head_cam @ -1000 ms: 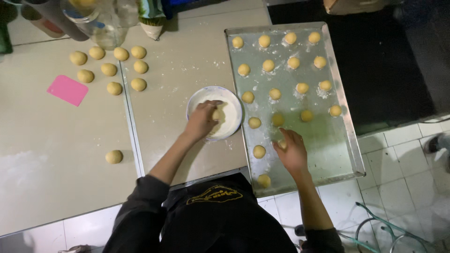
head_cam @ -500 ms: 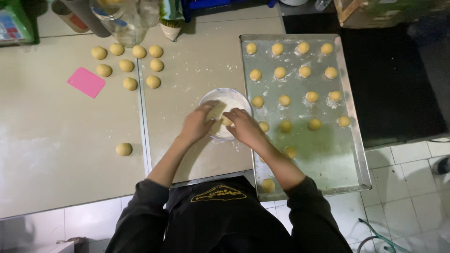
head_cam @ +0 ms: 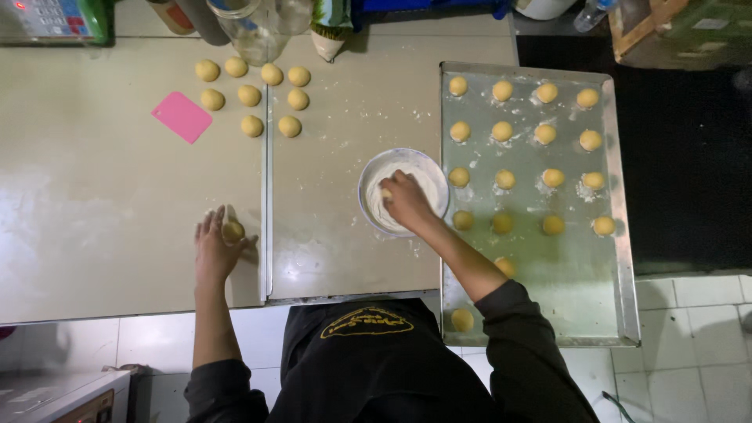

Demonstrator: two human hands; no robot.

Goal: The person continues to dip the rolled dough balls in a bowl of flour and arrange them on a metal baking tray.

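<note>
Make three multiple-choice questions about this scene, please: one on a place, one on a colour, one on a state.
1. Where is the right hand?
A. in the white bowl
B. on the tray
C. on the pink scraper

2. What colour is the flat scraper on the table?
A. green
B. pink
C. white

3. What is the left hand doing?
A. resting empty on the tray
B. lifting the bowl
C. touching a single dough ball on the table

Answers:
1. A, the fingers reach into the bowl beside the tray.
2. B, it lies pink near the group of dough balls.
3. C, the fingers are around one ball lying apart from the others.
</note>
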